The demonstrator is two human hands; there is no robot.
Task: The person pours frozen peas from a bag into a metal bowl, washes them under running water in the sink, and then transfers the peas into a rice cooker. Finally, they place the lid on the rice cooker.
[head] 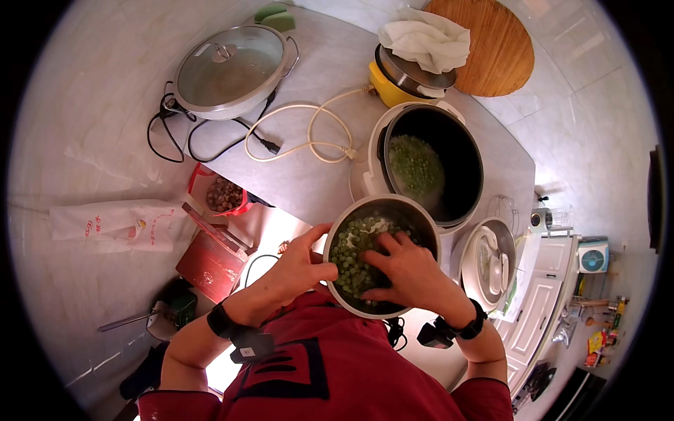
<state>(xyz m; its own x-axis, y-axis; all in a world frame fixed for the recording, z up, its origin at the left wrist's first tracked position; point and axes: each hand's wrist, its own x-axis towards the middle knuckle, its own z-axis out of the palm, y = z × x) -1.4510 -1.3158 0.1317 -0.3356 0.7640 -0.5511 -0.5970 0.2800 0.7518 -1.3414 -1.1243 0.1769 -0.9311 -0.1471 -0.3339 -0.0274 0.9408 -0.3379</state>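
Observation:
My left hand (305, 261) grips the rim of a round metal pot (383, 200), with the thumb over the edge and the other fingers outside. The pot is tilted towards me and holds many small round green pieces (350, 261) that look like peas. Inside it my right hand (408, 266) reaches in from the right, fingers spread and touching the green pieces; its palm side is hidden. Just beyond stands an open white electric cooker (370, 179) with a dark inner pot (458, 152). More green pieces (416, 166) lie in that pot, seemingly in liquid. The metal pot overlaps its near edge.
A glass-lidded electric pan (231, 68) stands at the far left. Cream cable (295, 107) and black cable (231, 122) lie on the counter. A yellow cooker (395, 87) with cloth (426, 39) is behind. At right sits the detached cooker lid (487, 263); a red bin (224, 197) is below left.

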